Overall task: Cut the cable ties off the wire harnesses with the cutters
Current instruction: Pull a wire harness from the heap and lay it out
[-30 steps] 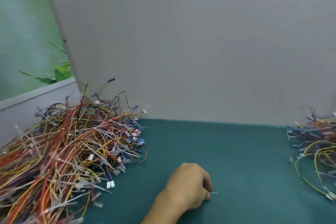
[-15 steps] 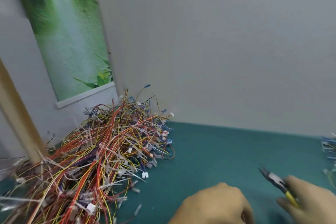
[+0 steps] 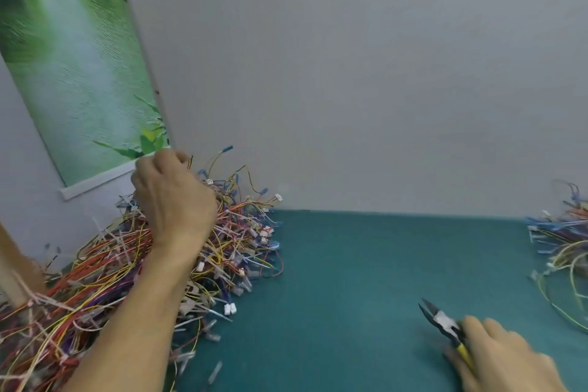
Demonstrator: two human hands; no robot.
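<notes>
so the left hand [image 3: 173,197] is up at the left of the frame, fingers curled down into the top of the big tangled heap of red, yellow and purple wire harnesses [image 3: 95,280], gripping a few strands; the fingertips are hidden behind the knuckles, so I can't say exactly how many. My guess is it's fishing out one bundle to drag onto the open teal table mat [image 3: 350,280], where there's room to work. The right hand [image 3: 502,356] sits low in the lower right corner, wrapped round the yellow handles of the small steel-nosed cutters [image 3: 444,323]; the pointed blades aim up and left toward the heap and look slightly parted, well apart from any wire for now, parked ready. The heap is springy, thin plastic-coated wire with little white plug housings and blue crimp sleeves at the ends, and stiff pale translucent cable ties [image 3: 105,234] poking out everywhere like bristles, so expect snagging when one bundle comes free. A smaller, looser pile of blue and yellow wires [image 3: 563,248] lies at the right edge, likely the finished ones. Behind it all there's a plain matte grey wall and a glossy green leafy poster [image 3: 63,57] in the upper left
</notes>
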